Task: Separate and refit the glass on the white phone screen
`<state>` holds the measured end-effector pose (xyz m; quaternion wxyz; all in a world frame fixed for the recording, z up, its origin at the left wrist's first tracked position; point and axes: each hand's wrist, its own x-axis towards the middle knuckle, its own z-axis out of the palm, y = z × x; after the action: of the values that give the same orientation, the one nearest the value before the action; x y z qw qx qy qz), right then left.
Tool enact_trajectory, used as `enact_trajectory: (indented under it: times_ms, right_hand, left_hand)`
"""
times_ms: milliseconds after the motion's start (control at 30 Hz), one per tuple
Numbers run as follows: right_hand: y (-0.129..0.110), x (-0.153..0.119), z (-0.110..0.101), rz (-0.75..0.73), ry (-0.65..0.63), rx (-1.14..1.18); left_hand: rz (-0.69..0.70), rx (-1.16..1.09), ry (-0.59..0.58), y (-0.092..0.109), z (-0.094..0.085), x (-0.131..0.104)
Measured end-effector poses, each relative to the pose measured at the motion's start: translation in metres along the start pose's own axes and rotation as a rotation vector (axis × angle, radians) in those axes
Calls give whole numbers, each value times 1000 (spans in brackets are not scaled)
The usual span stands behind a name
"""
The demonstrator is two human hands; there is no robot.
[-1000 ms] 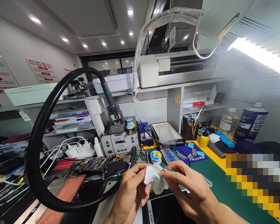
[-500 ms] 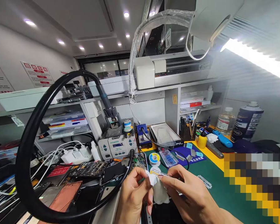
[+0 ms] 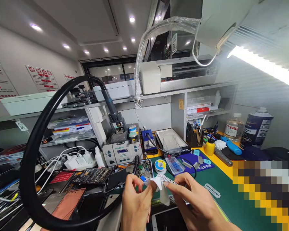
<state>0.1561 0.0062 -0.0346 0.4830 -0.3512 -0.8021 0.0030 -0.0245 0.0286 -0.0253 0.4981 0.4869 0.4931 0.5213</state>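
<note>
Cloth: In the head view, a folded white cloth (image 3: 159, 183) hangs between two bare hands, its lower flap drooping toward 6 o'clock. It marks the dial's centre.
Left hand: Nearly closed, the left hand (image 3: 136, 200) pinches the cloth from 8 o'clock, thumb against finger.
Right hand: Partly curled, the right hand (image 3: 195, 199) comes in from 4 o'clock, fingertips gripping a thin, pale strip (image 3: 172, 182) against the cloth; what the strip is cannot be made out.
Grip: A light, flat pinch looks best, since so thin a piece could bend or nick a finger; fingertips are safer off its edges.
Contact: Short, even strokes in one direction would likely snag less, with a fresh fold brought up as the cloth soils.
Phone: A dark-screened phone (image 3: 170, 220) lies below at 5 o'clock, so anything slipping could mark its glass.
Roll: A roll (image 3: 160, 166) stands at 12 o'clock, just beyond the cloth.
Blades: Blades (image 3: 212, 190) rest on the green mat (image 3: 227, 195) at 3 o'clock, a spot elbows and sleeves do well to avoid.
</note>
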Motion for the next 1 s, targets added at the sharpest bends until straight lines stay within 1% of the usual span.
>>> enact_trajectory:
  times_ms: [133, 333, 467, 600, 667, 767, 867, 1000]
  right_hand:
    - [2, -3, 2, -2, 19, 12]
    - [3, -6, 5, 15, -6, 16]
    - [-2, -2, 6, 103, 33, 99]
    - [-8, 4, 2, 237, -73, 143]
    - [-11, 6, 0, 304, -95, 146]
    - [-12, 8, -4, 307, -95, 156]
    - [-10, 9, -10, 241, -39, 134]
    - [-6, 12, -18, 213, 82, 98]
  left_hand:
    - [-4, 31, -27, 1, 1, -2]
    - [11, 51, -75, 5, -2, -4]
    - [109, 14, -105, 8, -3, -5]
    - [142, -12, -100, 9, 0, -6]
    - [152, -6, -92, 9, -1, -7]
    - [198, 11, -96, 11, -6, -8]
    - [201, -13, -111, 15, -18, -5]
    - [168, -94, -70, 20, -32, 3]
